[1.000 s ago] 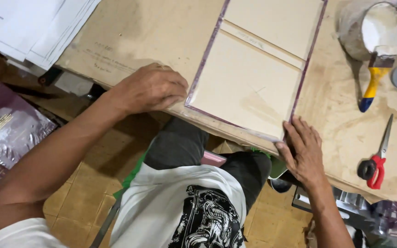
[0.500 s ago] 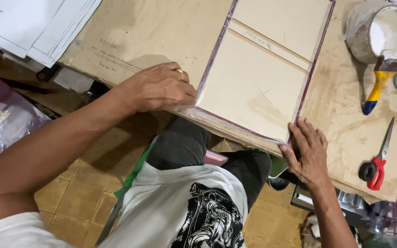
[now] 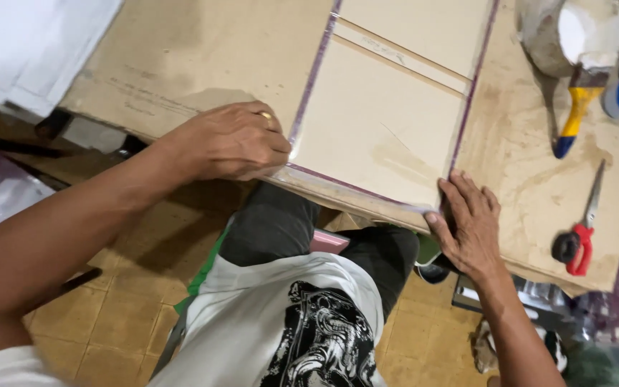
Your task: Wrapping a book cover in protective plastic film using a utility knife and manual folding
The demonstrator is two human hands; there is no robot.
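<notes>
Fingers of the left hand (image 3: 234, 141) are curled and bunched, knuckles up, pressing on the near left corner of the large flat beige board with a thin purple edging (image 3: 388, 115), while the right hand (image 3: 471, 226) lies flatter, its fingers spread a little and resting on the near right corner. Neither hand grips anything; both bear down on the panel's near edge. Largest in view is the worn brown sheet-wood worktop (image 3: 180, 64), stained and scuffed, on which the board lies. The board runs away from the person, its long axis slanting from the near edge up toward the top of the view, so it lies ahead of both sets of fingers and between them; the two hands are about equally close, one at each near corner. A narrow strip crosses the board toward its far end. Right of it stand a white bucket smeared with paste (image 3: 574, 32), a brush with a yellow and blue handle (image 3: 574, 118) and red-handled scissors (image 3: 580, 240). White paper sheets (image 3: 30, 50) lie at the top left. The board's far end, the bucket and the sheets are cut off by the frame, and whether the purple edging is tape or cloth cannot be made out.
</notes>
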